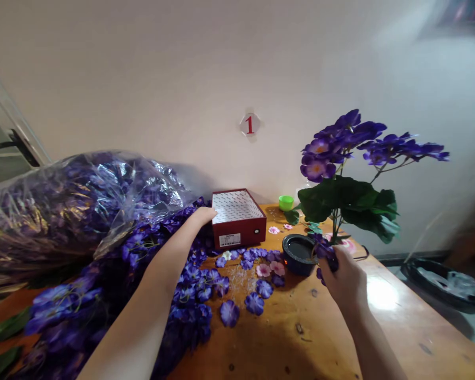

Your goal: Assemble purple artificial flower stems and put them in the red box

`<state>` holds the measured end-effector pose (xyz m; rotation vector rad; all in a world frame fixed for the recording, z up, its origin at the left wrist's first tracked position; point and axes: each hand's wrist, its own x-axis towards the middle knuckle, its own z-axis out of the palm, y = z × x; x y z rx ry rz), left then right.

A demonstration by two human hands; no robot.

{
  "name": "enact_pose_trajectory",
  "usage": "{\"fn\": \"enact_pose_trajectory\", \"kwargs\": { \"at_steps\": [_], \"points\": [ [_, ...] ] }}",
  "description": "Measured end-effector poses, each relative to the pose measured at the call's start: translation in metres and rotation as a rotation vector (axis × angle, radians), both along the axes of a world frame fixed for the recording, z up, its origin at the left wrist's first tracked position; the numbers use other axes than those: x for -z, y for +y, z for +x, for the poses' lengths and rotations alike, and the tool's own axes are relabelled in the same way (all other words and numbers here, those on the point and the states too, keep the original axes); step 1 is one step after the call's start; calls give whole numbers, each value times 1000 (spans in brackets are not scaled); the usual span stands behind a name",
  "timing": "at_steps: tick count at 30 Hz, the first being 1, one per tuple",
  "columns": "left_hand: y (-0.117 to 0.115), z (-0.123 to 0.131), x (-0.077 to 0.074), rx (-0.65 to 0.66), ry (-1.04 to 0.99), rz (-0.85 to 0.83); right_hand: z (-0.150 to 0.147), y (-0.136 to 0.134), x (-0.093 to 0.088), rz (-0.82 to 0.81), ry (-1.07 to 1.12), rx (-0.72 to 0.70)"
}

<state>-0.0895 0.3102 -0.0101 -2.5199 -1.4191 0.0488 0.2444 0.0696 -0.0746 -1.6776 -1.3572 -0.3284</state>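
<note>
Your right hand (pixel 342 277) clasped the seemingly light, floppy purple fabric flower spray (pixel 340 198) low on its stem; whether your left hand (pixel 202 216) grasped anything was unclear.

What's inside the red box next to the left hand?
The red box is open. Only its white dotted lining shows, with no flower visible on it. Its front wall hides the near strip of the floor.

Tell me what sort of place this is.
Likely a workbench for assembling artificial flowers: loose purple blossoms strewn about, a clear plastic bag stuffed with more, and a leafy flower sprig gripped in the right hand.
</note>
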Motion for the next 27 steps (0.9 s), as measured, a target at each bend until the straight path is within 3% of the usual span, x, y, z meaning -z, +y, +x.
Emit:
{"fn": "enact_pose_trajectory", "kwargs": {
  "at_steps": [5,7,10,12,15,17,19,21,23,27],
  "points": [
    [-3,1,6,-70,-27,-16,0,-2,-2,0,-2,-22],
    [-3,-2,-4,-80,-51,-9,1,-3,-2,-9,36,-26],
    [-1,1,-36,-87,-111,21,4,-3,-3,-24,53,-1],
    [1,22,-63,-92,-173,68,8,-3,-3,-51,37,11],
    [5,97,-84,-105,-289,130,18,-6,-2,-51,3,31],
    [7,166,-74,-116,-343,109,27,-10,-1,-25,-26,54],
    [9,227,-48,-150,-376,49,40,-15,1,0,-94,103],
    [11,265,-15,-219,-402,-19,55,-22,2,-1,-179,167],
    [16,275,17,-297,-418,-58,70,-29,5,-38,-235,209],
    [31,249,59,-380,-421,-17,88,-36,11,-129,-163,205]
  ]
}}
